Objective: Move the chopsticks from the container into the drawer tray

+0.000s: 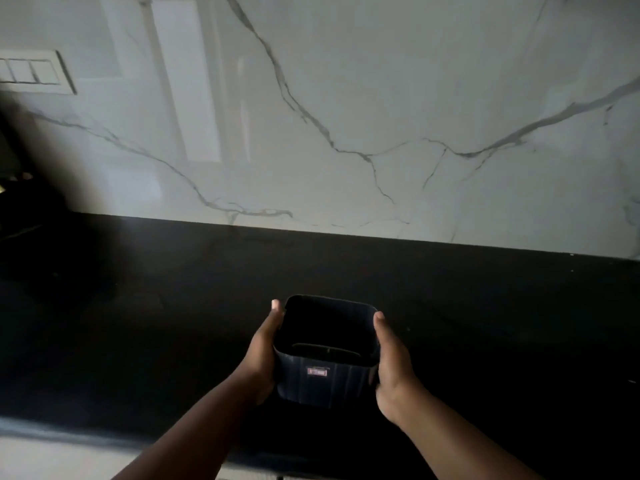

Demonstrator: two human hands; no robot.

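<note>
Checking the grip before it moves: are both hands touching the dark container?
Touching. The head view shows the left hand and right hand pressed against opposite sides of the container.

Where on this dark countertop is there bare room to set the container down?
Bare countertop runs between the marble wall and the container, and on to the right. It is crowded only where left hand and right hand grip it. The far-left corner is too dark to judge.

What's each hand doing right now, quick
Left hand: holding the left side of the dark container.
Right hand: holding the container's right side.
</note>
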